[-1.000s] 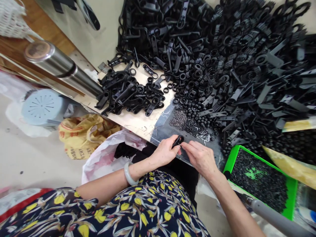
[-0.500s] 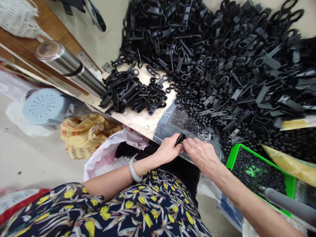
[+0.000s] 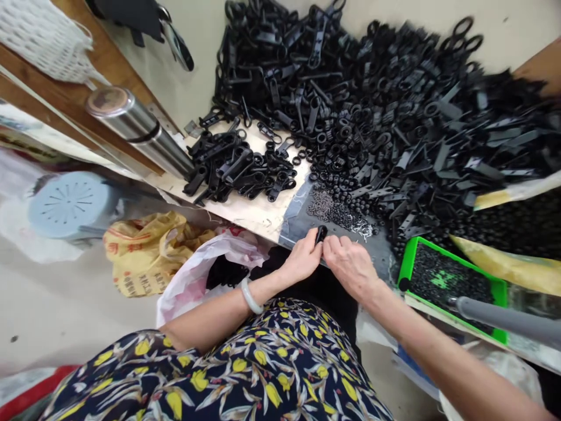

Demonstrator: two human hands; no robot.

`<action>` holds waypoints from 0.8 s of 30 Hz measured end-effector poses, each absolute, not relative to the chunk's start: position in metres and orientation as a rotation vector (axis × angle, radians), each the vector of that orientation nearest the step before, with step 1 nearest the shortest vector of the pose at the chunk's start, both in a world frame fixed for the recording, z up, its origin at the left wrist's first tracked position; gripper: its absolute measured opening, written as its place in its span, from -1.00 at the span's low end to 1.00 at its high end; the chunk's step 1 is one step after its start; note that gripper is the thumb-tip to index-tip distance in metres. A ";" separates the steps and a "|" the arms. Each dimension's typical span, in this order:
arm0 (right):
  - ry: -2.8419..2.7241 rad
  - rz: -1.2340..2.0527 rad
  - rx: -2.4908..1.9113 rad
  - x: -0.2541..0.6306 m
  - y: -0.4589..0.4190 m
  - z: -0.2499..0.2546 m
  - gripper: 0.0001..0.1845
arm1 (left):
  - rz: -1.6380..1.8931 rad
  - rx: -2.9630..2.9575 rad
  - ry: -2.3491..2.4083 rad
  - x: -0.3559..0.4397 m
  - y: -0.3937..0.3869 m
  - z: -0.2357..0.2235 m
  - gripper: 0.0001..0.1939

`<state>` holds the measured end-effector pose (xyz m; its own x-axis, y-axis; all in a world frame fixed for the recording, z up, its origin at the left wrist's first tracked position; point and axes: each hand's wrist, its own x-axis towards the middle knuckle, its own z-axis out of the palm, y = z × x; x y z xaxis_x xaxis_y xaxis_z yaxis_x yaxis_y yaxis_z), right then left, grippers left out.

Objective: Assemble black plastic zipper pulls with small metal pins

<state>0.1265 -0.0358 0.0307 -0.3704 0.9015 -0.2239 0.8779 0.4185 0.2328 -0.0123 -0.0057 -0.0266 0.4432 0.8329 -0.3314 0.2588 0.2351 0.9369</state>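
Note:
My left hand (image 3: 303, 257) is closed around a small black plastic part (image 3: 321, 233) at the front edge of the table; only its rounded top shows above the fingers. Pressed against the same part, my right hand (image 3: 349, 261) has its fingertips bunched together, and whatever they pinch is hidden. Just beyond the hands, a dark mat (image 3: 302, 221) bears small brown pieces (image 3: 321, 204), tiny black pieces (image 3: 344, 217) and short silvery pins (image 3: 363, 228). To the left lies a pile of black handle-like parts (image 3: 241, 165).
A large heap of black rings and flat strips (image 3: 350, 99) covers the far side. On the right is a green tray (image 3: 407, 263) of small black bits, crossed by a grey rod (image 3: 504, 313). A steel flask (image 3: 140, 131) stands left, above a white bag (image 3: 175, 292) and blue stool (image 3: 72, 204).
The view has shifted slightly. The black part now stands more upright in my left hand, and my right fingers have closed in tighter against it.

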 end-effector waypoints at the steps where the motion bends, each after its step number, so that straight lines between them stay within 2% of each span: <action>1: 2.365 0.143 1.556 0.126 -0.039 0.028 -0.77 | 0.563 1.357 1.116 -0.012 -0.007 -0.028 -0.73; 6: 2.390 0.228 1.591 0.127 -0.048 0.021 -0.76 | 0.663 1.458 1.187 -0.012 -0.010 -0.032 -0.75; 11: 2.407 0.157 1.615 0.131 -0.053 0.020 -0.71 | 0.661 1.467 1.193 -0.011 -0.012 -0.030 -0.73; 15: 2.374 0.041 1.698 0.135 -0.056 0.025 -0.62 | 0.638 1.486 1.202 -0.009 -0.013 -0.029 -0.72; 24: 2.459 -0.393 1.890 0.168 -0.046 0.030 -0.67 | 0.537 1.370 1.069 -0.016 -0.006 -0.030 -0.71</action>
